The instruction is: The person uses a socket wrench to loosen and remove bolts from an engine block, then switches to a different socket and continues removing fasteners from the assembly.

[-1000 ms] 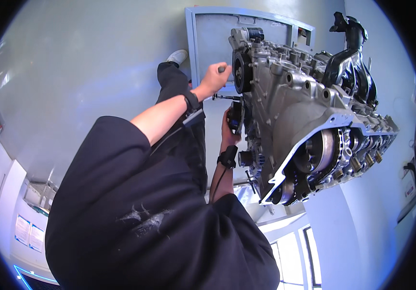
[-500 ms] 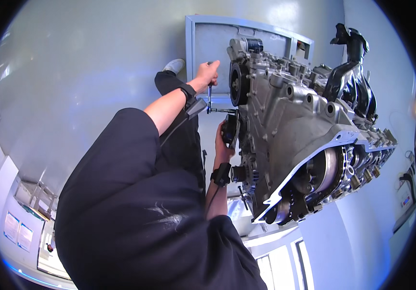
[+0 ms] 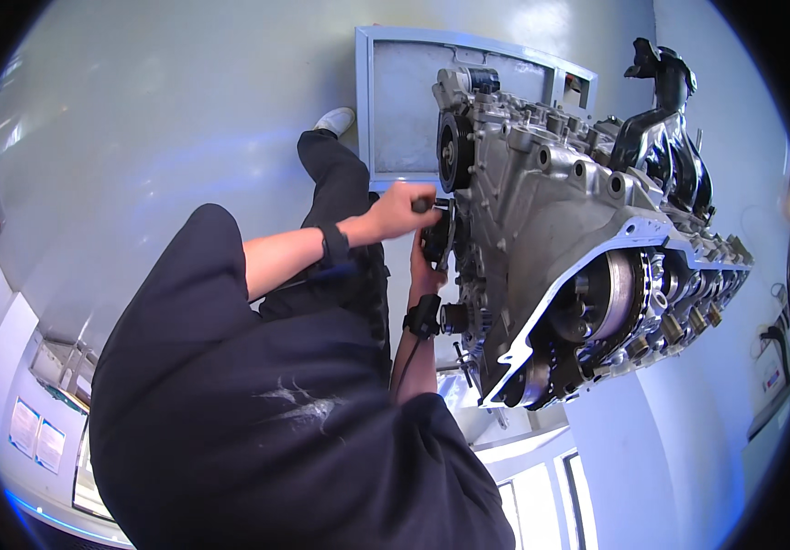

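Note:
My left hand (image 3: pixel 399 211) is closed on the dark handle of a ratchet wrench (image 3: pixel 423 204), just below the black ribbed pulley (image 3: pixel 454 151) on the side of a metal engine (image 3: pixel 541 211). My right hand (image 3: pixel 426 269) is lower down, gripping a round black engine component (image 3: pixel 433 240) against that same side; its fingers are partly hidden. The engine's open end shows a chain and large wheel (image 3: pixel 596 293), and a black curved manifold (image 3: pixel 665 147) rises at its right.
A grey metal frame with a recessed panel (image 3: pixel 450 101) lies behind the engine on the pale floor (image 3: pixel 184 110). My leg and shoe (image 3: pixel 334 120) are beside it. Papers (image 3: pixel 37 431) hang on the wall at lower left; bright windows show at the bottom.
My left hand has swung down with the ratchet from beside the pulley to below it, closer to my right hand, which stays on the black component.

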Available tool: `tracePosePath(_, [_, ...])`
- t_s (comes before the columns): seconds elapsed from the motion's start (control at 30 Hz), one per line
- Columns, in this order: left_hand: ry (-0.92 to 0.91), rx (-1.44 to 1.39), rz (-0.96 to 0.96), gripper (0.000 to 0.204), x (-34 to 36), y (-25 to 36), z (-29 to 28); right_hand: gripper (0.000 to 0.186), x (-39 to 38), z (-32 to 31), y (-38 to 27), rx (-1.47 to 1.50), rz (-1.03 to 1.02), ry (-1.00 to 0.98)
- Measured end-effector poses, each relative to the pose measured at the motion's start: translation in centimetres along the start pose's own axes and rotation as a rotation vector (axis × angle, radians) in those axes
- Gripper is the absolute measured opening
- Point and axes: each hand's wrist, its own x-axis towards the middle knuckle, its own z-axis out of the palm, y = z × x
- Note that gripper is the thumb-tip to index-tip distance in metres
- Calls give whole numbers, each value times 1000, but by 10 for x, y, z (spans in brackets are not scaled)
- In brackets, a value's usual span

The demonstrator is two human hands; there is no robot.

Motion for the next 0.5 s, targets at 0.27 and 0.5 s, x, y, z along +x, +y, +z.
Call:
tracePosePath(0.27, [-215, 263, 537, 12, -23, 6, 21, 44, 32, -46, -101, -804, 160, -456])
tracePosePath(0.5, [-22, -71, -10, 13, 42, -2, -18, 46, 6, 0, 4, -24, 22, -14])
